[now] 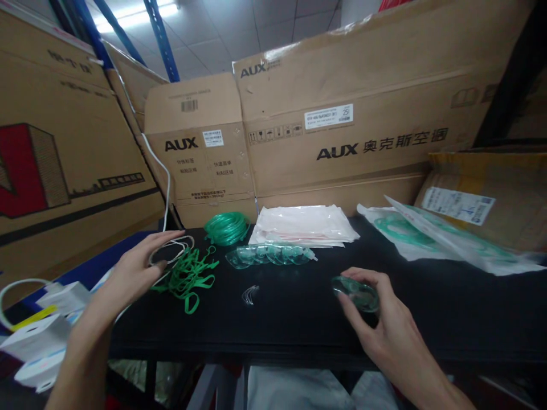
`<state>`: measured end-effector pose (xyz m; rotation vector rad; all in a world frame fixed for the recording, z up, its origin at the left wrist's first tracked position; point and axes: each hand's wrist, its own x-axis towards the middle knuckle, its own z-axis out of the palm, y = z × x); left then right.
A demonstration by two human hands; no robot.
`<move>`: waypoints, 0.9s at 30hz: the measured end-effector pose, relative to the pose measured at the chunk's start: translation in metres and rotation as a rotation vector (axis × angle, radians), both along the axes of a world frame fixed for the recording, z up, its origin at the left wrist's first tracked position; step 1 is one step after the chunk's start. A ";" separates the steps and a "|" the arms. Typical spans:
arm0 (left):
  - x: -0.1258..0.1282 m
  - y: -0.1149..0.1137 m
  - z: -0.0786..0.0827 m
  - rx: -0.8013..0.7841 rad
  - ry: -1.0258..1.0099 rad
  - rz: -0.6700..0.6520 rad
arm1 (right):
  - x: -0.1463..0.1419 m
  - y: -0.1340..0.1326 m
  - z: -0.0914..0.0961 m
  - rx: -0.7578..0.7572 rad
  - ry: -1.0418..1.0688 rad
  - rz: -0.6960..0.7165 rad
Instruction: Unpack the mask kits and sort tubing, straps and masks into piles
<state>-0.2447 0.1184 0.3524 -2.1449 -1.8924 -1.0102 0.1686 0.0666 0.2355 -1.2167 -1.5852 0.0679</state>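
Observation:
My right hand grips a clear green oxygen mask between thumb and fingers, above the right part of the black table. My left hand reaches over a loose white cable loop, thumb and fingers apart on either side of it. Beside those fingers lies a tangled pile of green elastic straps. In the middle, a row of nested clear green masks lies on its side. Several thin, curved metal strips rest in front of that row.
A coil of green tubing and a stack of white packets stand at the back of the table. Bagged green tubing lies at right, below a carton. White power adapters are at left; tall cardboard walls the back.

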 end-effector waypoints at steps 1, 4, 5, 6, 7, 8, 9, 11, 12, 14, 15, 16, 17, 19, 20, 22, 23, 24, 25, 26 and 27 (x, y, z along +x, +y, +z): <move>0.011 -0.005 0.001 0.016 -0.018 -0.019 | -0.001 0.000 0.000 0.011 -0.022 0.019; 0.066 -0.022 -0.004 -0.011 -0.088 -0.187 | -0.002 0.002 -0.003 0.035 -0.057 0.065; 0.089 -0.029 -0.007 -0.023 -0.100 -0.270 | -0.002 0.003 -0.004 0.030 -0.053 0.070; 0.114 -0.034 -0.012 -0.046 -0.119 -0.362 | -0.002 0.003 -0.005 0.023 -0.043 0.072; 0.138 -0.039 -0.017 -0.084 -0.137 -0.459 | -0.002 0.004 -0.006 0.020 -0.034 0.071; 0.160 -0.043 -0.022 -0.124 -0.160 -0.544 | -0.001 0.004 -0.007 0.026 -0.034 0.074; 0.180 -0.045 -0.028 -0.167 -0.177 -0.613 | 0.000 0.004 -0.008 0.045 -0.048 0.086; 0.211 -0.045 -0.038 -0.249 -0.196 -0.692 | 0.002 0.005 -0.008 0.099 -0.101 0.120; 0.222 -0.044 -0.043 -0.281 -0.213 -0.708 | 0.003 0.005 -0.008 0.124 -0.127 0.132; 0.235 -0.039 -0.050 -0.323 -0.260 -0.716 | 0.004 0.004 -0.007 0.153 -0.137 0.128; 0.237 -0.035 -0.053 -0.339 -0.291 -0.717 | 0.004 0.004 -0.007 0.152 -0.126 0.113; 0.238 -0.032 -0.056 -0.352 -0.321 -0.725 | 0.004 0.003 -0.006 0.144 -0.114 0.102; 0.237 -0.029 -0.058 -0.365 -0.351 -0.740 | 0.004 0.002 -0.005 0.131 -0.104 0.098; 0.234 -0.023 -0.061 -0.401 -0.423 -0.787 | 0.003 0.000 -0.002 0.081 -0.091 0.110; 0.232 -0.020 -0.062 -0.436 -0.464 -0.813 | 0.003 -0.001 0.000 0.044 -0.081 0.124; 0.227 -0.015 -0.063 -0.513 -0.541 -0.834 | 0.003 -0.002 0.004 -0.044 -0.040 0.145; 0.226 -0.013 -0.063 -0.545 -0.570 -0.831 | 0.004 -0.002 0.006 -0.084 -0.011 0.155; 0.225 -0.011 -0.063 -0.567 -0.592 -0.830 | 0.006 -0.001 0.007 -0.118 0.023 0.171; 0.224 -0.010 -0.062 -0.580 -0.609 -0.832 | 0.007 -0.001 0.008 -0.149 0.059 0.193; 0.224 -0.010 -0.062 -0.587 -0.626 -0.841 | 0.009 0.000 0.009 -0.182 0.097 0.222; 0.224 -0.009 -0.062 -0.595 -0.647 -0.855 | 0.010 0.001 0.009 -0.219 0.136 0.258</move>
